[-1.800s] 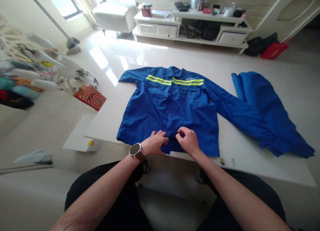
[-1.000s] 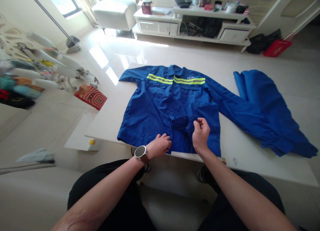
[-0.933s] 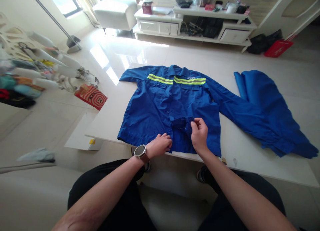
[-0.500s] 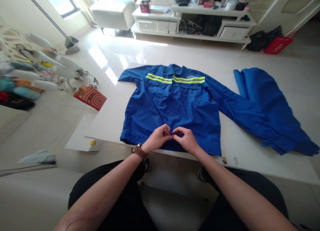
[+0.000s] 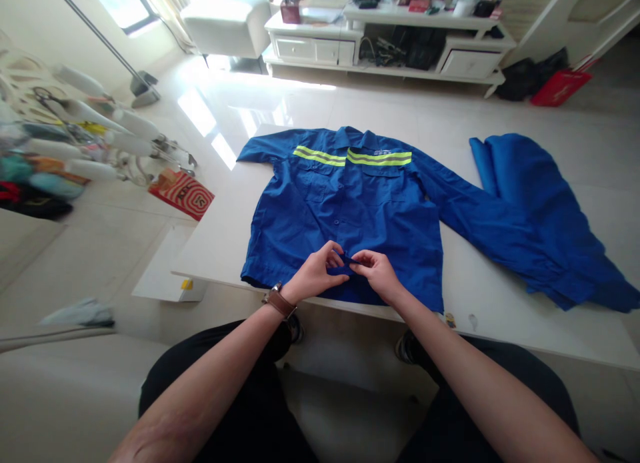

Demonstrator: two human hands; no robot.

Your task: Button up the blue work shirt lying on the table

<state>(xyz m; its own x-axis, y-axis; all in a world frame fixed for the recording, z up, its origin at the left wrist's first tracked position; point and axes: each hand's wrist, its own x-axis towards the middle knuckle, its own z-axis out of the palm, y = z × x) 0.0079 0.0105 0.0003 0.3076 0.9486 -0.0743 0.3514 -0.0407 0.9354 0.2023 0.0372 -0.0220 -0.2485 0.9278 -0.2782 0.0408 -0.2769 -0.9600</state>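
Observation:
A blue work shirt [image 5: 320, 209] with yellow reflective stripes across the chest lies front-up on a white table [image 5: 220, 243]. Its collar points away from me and its right sleeve stretches out to the right. My left hand [image 5: 317, 276] and my right hand [image 5: 376, 273] meet at the lower front placket near the hem. Both pinch the fabric edges there, fingertips almost touching. A watch sits on my left wrist.
Blue trousers [image 5: 540, 203] lie crumpled at the table's right end, under the sleeve's cuff. A red patterned bag [image 5: 181, 193] and a clothes rack [image 5: 75, 143] stand on the floor to the left. A white cabinet [image 5: 390, 43] lines the far wall. My legs sit under the near edge.
My right hand had lifted the front flap open, then brought it back down. Both hands have come together at the placket near the hem and shifted slightly up the shirt.

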